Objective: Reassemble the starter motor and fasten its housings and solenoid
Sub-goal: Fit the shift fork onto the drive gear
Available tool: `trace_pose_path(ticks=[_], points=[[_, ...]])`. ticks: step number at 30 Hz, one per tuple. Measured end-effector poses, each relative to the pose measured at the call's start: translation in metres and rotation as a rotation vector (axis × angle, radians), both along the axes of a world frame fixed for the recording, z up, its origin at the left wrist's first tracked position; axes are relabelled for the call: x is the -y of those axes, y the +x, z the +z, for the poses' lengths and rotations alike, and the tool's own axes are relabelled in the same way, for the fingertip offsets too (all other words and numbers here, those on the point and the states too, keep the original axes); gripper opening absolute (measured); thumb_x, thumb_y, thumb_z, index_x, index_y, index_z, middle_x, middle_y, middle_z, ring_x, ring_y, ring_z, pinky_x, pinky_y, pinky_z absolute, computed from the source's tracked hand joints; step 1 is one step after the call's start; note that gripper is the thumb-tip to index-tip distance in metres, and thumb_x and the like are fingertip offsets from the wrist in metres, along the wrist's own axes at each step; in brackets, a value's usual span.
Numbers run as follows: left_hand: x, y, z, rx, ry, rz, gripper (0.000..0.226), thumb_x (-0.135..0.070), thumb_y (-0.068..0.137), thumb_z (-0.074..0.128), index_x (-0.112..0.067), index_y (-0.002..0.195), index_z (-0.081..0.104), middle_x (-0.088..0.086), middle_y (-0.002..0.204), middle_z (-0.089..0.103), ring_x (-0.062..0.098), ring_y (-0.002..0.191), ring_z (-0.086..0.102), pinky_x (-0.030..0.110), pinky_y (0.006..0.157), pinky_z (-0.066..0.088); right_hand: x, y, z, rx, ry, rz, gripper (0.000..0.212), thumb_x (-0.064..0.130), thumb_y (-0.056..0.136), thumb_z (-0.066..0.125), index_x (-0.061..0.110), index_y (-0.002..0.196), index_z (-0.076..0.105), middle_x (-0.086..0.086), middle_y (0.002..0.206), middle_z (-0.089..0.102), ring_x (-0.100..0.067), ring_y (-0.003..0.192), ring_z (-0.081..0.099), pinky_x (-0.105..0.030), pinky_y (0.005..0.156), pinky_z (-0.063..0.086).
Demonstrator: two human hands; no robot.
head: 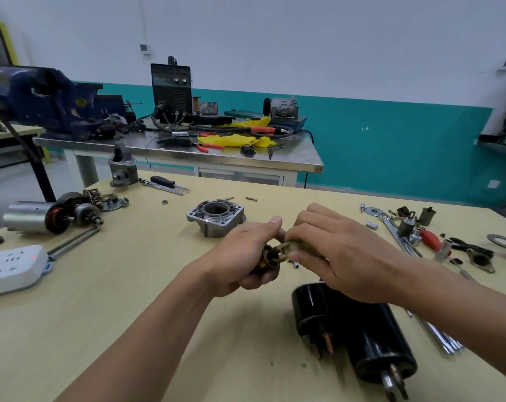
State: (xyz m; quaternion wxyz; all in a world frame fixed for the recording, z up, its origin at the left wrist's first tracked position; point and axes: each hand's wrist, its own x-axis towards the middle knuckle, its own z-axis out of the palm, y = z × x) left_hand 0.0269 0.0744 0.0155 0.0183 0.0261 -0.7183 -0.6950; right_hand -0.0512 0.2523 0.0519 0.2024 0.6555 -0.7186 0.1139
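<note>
My left hand (247,256) grips a dark, round drive gear part (267,258) above the yellow table. My right hand (330,250) pinches an olive-brown fork lever (289,247) whose forked end sits against that gear part. A black starter motor body (370,338) with its black solenoid (314,309) lies on the table just below my right wrist. An aluminium end housing (215,217) stands behind my hands. Another aluminium nose housing (122,168) stands at the far left edge.
A second starter's silver casing and armature (43,217) lie at left with two long bolts (74,240). A white power strip (12,265) sits at the left edge. Sockets, wrenches and small parts (414,230) crowd the right. A screwdriver (167,181) lies at the back. A steel bench (188,152) stands beyond.
</note>
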Motion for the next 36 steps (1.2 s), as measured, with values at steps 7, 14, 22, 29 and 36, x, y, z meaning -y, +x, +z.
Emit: trace_pose_path(ticks=[7, 14, 22, 29, 36], points=[[0.002, 0.005, 0.007, 0.132, 0.239, -0.306, 0.05, -0.057, 0.092, 0.041, -0.023, 0.066, 0.066, 0.004, 0.039, 0.044, 0.008, 0.026, 0.026, 0.011, 0.032, 0.021, -0.005, 0.004, -0.003, 0.122, -0.132, 0.08, 0.03, 0.031, 0.1, 0.047, 0.008, 0.105, 0.064, 0.001, 0.092, 0.056, -0.013, 0.086, 0.047, -0.025, 0.075, 0.043], [-0.001, 0.004, 0.007, 0.24, 0.334, -0.468, 0.061, -0.057, 0.093, 0.034, -0.021, 0.056, 0.067, -0.004, 0.038, 0.045, 0.001, 0.025, 0.032, 0.01, 0.028, 0.022, -0.009, 0.007, 0.007, 0.093, -0.073, 0.06, 0.032, 0.032, 0.1, 0.046, 0.008, 0.105, 0.066, 0.001, 0.092, 0.058, -0.012, 0.085, 0.046, -0.021, 0.074, 0.041], [0.002, 0.003, 0.006, 0.367, 0.208, -0.311, 0.041, -0.053, 0.084, 0.047, -0.021, 0.065, 0.063, 0.0, 0.04, 0.038, 0.004, 0.025, 0.026, 0.008, 0.029, 0.018, -0.01, -0.001, 0.029, -0.183, 0.104, 0.09, 0.026, 0.032, 0.095, 0.063, 0.01, 0.103, 0.072, -0.001, 0.091, 0.062, -0.017, 0.086, 0.051, -0.029, 0.074, 0.046], [0.001, 0.002, 0.005, 0.436, 0.164, -0.395, 0.048, -0.05, 0.084, 0.044, -0.021, 0.049, 0.06, -0.003, 0.04, 0.041, 0.001, 0.026, 0.027, 0.012, 0.027, 0.017, -0.005, 0.002, 0.028, -0.134, 0.1, 0.191, 0.023, 0.026, 0.09, 0.074, 0.007, 0.103, 0.071, -0.003, 0.091, 0.062, -0.018, 0.085, 0.051, -0.029, 0.073, 0.047], [-0.002, 0.007, 0.007, 0.448, 0.19, -0.595, 0.028, -0.046, 0.069, 0.058, -0.023, 0.053, 0.06, -0.004, 0.038, 0.043, 0.0, 0.026, 0.03, 0.009, 0.027, 0.02, -0.003, 0.003, 0.015, -0.114, -0.037, 0.287, 0.025, 0.022, 0.089, 0.075, 0.0, 0.1, 0.071, -0.008, 0.088, 0.063, -0.021, 0.081, 0.052, -0.027, 0.072, 0.045]])
